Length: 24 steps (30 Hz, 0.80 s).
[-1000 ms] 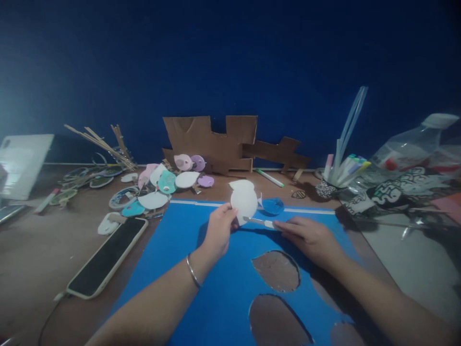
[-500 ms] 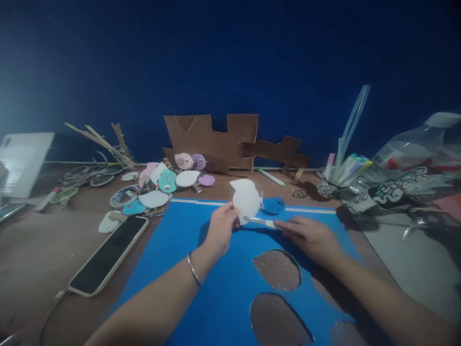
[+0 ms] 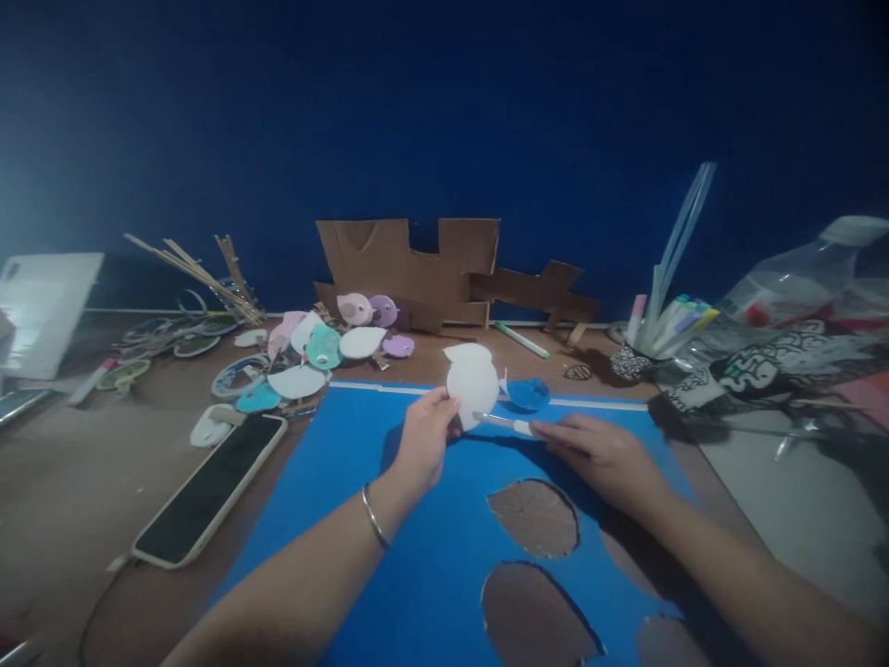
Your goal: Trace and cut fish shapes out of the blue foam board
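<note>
Pinched between the fingers and thumb of my left hand [image 3: 427, 435] is a white bird-shaped cutout [image 3: 472, 380], raised above the blue sheet [image 3: 375, 482]. A thin craft knife [image 3: 510, 423] with a metal blade and a pale collar is gripped in my right hand [image 3: 597, 449]. Its tip reaches the lower right part of the cutout; whether it presses into the edge or lies on the surface I cannot tell. Behind and to the right of the cutout lies a blue bird cutout [image 3: 528, 394]. Rounded holes in the blue sheet show the brown table beneath.
Several coloured paper birds [image 3: 323, 347] cluster at the back left, near a phone [image 3: 212, 496]. Cut cardboard [image 3: 409, 278] leans on the wall. A green-tipped marker [image 3: 522, 342] lies before it. Pens fill a patterned cup [image 3: 629, 362] at right, beside a clear bottle [image 3: 806, 269].
The blade tip has shifted slightly up along the white cutout, and the cutout has moved a touch left. Both hands keep their hold.
</note>
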Each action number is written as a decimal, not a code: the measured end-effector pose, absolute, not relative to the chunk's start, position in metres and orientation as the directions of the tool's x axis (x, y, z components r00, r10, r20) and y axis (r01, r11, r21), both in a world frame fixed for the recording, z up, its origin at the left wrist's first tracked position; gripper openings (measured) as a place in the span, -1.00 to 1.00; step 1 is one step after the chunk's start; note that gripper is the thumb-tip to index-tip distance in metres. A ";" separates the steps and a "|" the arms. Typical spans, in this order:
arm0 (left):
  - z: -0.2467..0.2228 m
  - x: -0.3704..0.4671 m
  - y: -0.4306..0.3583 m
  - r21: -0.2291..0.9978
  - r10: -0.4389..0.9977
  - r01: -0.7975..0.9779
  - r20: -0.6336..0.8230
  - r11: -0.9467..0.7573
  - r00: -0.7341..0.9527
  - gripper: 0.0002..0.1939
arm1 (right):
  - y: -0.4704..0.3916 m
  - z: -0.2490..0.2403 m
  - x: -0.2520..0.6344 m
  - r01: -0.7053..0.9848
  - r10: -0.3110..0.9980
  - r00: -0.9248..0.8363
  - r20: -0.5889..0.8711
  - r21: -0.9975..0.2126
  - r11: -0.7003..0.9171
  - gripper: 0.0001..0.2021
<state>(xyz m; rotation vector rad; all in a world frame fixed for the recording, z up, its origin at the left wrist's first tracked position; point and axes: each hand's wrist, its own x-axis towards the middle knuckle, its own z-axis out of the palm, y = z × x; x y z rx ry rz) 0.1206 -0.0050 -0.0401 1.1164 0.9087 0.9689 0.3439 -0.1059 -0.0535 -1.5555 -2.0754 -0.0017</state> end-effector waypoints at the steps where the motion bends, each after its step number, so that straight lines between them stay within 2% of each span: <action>1: -0.040 0.120 -0.005 0.974 0.943 -0.161 -0.099 0.157 0.317 -0.78 | -0.106 -0.054 0.344 0.890 0.891 -0.185 0.416 -0.313 0.331 -0.71; 24: -0.043 0.120 -0.005 0.984 0.932 -0.109 -0.091 0.137 0.350 -0.77 | -0.107 -0.053 0.344 0.884 0.889 -0.188 0.416 -0.322 0.338 -0.70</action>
